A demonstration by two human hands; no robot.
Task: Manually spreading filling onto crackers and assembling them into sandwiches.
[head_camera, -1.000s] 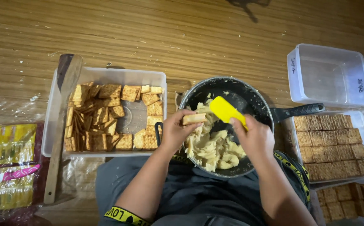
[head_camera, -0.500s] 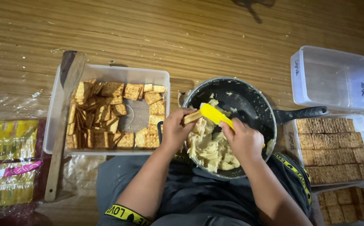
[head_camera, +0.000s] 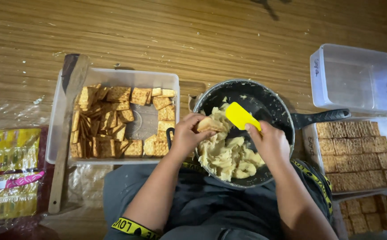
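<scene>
A dark frying pan [head_camera: 264, 100] rests on my lap, half full of pale creamy filling [head_camera: 227, 155]. My left hand [head_camera: 189, 135] holds a square cracker [head_camera: 208, 125] over the pan's left side. My right hand [head_camera: 269, 142] grips a yellow spatula [head_camera: 241, 116], whose blade is lifted just to the right of the cracker, above the filling. To the left stands a clear plastic tub [head_camera: 113, 78] with several loose brown crackers [head_camera: 109, 122].
A wooden spatula [head_camera: 66, 133] leans along the tub's left side. Yellow wrappers [head_camera: 11, 151] and a pink-handled knife [head_camera: 18, 181] lie far left. At right are an empty clear container [head_camera: 356, 78] and two containers [head_camera: 358, 151] of neatly laid crackers. The floor is wood.
The yellow spatula dipped toward the cracker half a second ago and is now raised again to its right. My left hand stays over the pan with the cracker.
</scene>
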